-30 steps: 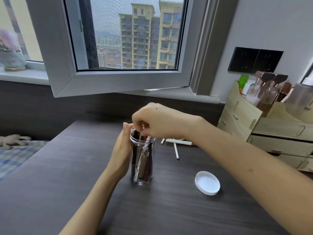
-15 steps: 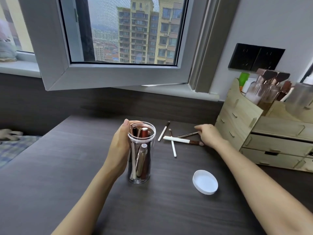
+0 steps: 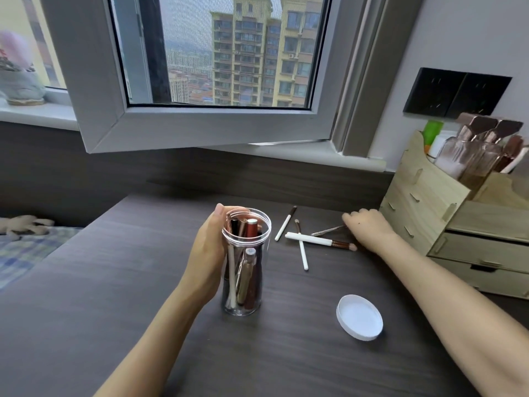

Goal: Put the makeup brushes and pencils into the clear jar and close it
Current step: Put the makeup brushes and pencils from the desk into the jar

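The clear jar (image 3: 255, 300) stands open on the dark desk (image 3: 114, 296), with several brushes and pencils upright inside. My left hand (image 3: 206, 253) is wrapped around its left side. Its white lid (image 3: 359, 317) lies upside down to the right, nearer me. Behind the jar, loose items lie crossed on the desk: a white-handled brush (image 3: 309, 239), a thin white pencil (image 3: 303, 255), a white stick with a dark tip (image 3: 283, 226) and a thin metallic brush (image 3: 326, 231). My right hand (image 3: 369, 227) rests at the metallic brush's right end with its fingers curled over it.
A wooden drawer organizer (image 3: 423, 202) holding bottles stands right of my right hand. An open window sash (image 3: 200, 127) hangs over the back of the desk. A bed with a checked cover (image 3: 23, 247) lies beyond the desk's left edge.
My right hand left the jar mouth and reached right to the loose brushes, where it now sits at the metallic brush. My left hand kept holding the jar.
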